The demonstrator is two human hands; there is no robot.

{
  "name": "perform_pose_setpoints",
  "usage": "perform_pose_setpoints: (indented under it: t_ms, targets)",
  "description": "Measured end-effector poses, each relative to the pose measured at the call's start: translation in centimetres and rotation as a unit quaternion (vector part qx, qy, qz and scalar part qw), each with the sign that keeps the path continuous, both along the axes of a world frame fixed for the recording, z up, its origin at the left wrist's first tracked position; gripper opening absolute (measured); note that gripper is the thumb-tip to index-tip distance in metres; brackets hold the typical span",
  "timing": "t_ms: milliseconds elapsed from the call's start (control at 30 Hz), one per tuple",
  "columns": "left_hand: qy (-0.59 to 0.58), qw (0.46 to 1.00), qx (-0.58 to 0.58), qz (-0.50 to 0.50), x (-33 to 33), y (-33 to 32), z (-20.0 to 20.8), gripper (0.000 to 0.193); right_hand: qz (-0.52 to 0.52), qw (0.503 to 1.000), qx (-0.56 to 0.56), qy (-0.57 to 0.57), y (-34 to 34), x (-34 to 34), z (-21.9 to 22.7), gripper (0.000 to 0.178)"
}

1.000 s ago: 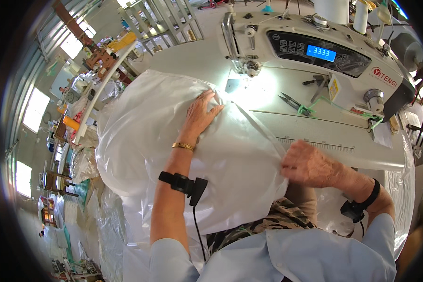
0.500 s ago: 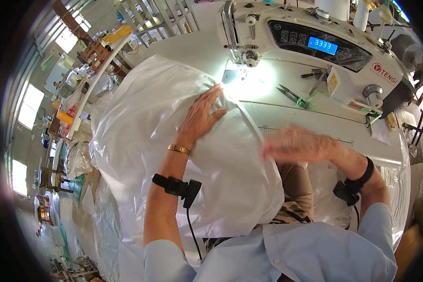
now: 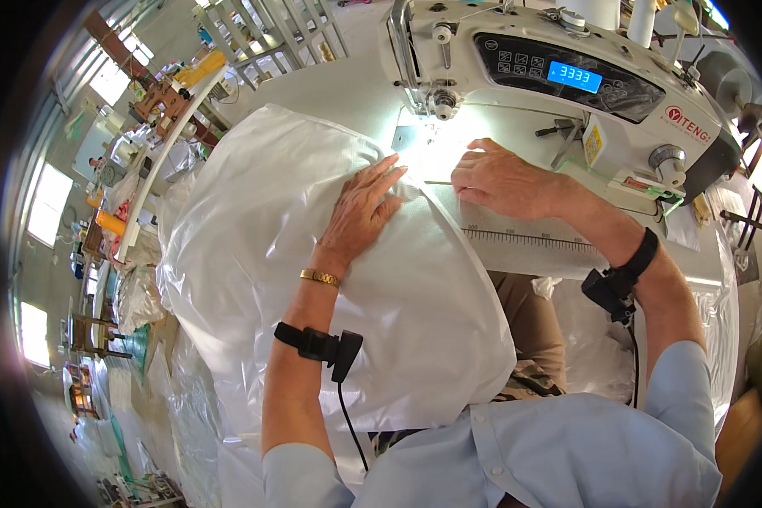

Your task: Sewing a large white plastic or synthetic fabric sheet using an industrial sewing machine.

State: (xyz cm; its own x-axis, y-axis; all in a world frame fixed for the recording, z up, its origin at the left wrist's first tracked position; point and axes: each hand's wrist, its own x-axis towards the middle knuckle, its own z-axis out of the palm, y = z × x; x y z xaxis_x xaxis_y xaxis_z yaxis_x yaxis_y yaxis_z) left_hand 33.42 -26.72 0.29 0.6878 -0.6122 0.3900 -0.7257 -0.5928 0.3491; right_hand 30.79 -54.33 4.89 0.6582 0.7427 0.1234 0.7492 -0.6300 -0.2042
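A large white plastic-like sheet (image 3: 313,229) spreads across my lap and the sewing table, its hemmed edge running up to the needle area. My left hand (image 3: 362,207) lies on it with fingers stretched out, fingertips close to the lit needle plate (image 3: 408,137). Just right of the needle, my right hand (image 3: 504,179) hovers over the table with curled fingers. A thin dark line shows left of its fingertips; whatever they hold is hidden. The sewing machine (image 3: 559,76) stands beyond both hands, its lamp glaring over the needle.
A ruler strip (image 3: 525,240) runs along the table's near edge. A dark-handled tool (image 3: 559,130) lies beneath the machine arm, with thread cones (image 3: 642,21) behind. At left are a cluttered bench (image 3: 165,161) and plastic sheeting (image 3: 190,381); a metal rack (image 3: 271,38) stands at the back.
My right hand has moved up and left from the table's near edge to beside the needle. The snips seen on the table earlier are out of sight. My left hand has barely moved.
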Motion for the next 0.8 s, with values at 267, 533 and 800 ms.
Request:
perform_pose_setpoints:
  t_ms: [267,533,800]
  targets:
    - [-0.048,0.997,0.059,0.007,0.1,0.0,-0.1,0.033,-0.066,0.987,0.084,0.123,-1.3,-1.9,2.8,0.023]
    - [0.215,0.943,0.213,0.137,-2.0,-6.4,5.9,0.074,-0.129,0.969,0.159,0.14,-1.2,-1.9,0.8,0.026]
    - [-0.033,0.985,0.06,0.158,-0.1,-6.2,-0.4,0.082,-0.135,0.974,0.16,0.089,-1.5,-1.4,1.1,0.026]
